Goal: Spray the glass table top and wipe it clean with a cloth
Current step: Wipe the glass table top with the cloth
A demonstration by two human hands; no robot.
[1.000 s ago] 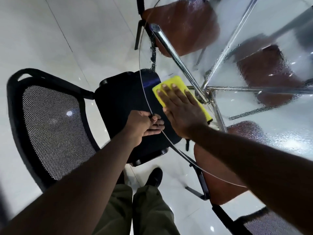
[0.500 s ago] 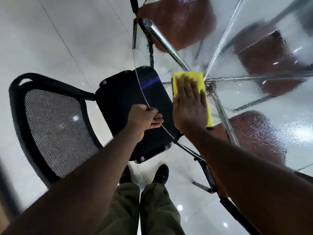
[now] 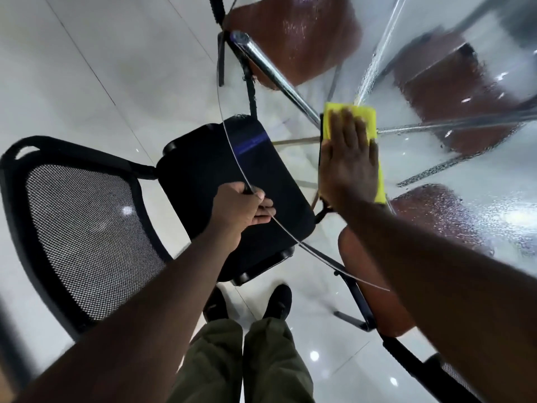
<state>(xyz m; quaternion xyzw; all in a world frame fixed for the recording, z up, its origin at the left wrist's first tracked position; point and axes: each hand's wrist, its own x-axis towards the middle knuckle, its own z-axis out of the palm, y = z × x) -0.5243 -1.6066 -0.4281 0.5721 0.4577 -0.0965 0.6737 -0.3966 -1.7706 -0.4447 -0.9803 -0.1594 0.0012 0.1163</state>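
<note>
Item one: glass table top (image 3: 479, 175), round-edged, seen from standing height. Droplets bead thickly over its right and far parts.

Item two: yellow cloth (image 3: 366, 119), lying flat on the glass near where the chrome legs (image 3: 279, 80) meet beneath it. Its far end shows past the fingertips, and a strip shows along the hand's right side.

Item three: right hand (image 3: 347, 167), palm down on the cloth, fingers straight and held close together, pressing it to the glass (the fingertips are blurred).

Item four: left hand (image 3: 241, 206), at the near rim of the table, well apart from the cloth. Its fingers are curled under the glass edge and the thumb side sits above, so it grips the rim.

Item five: black mesh chair (image 3: 87, 237), its seat tucked partly under the rim, just below the left hand.

Item six: brown seats (image 3: 293, 39), several, visible through the glass.

Item seven: olive trousers (image 3: 261, 359) and black shoes (image 3: 279, 301) on pale glossy floor tiles (image 3: 87, 68).
</note>
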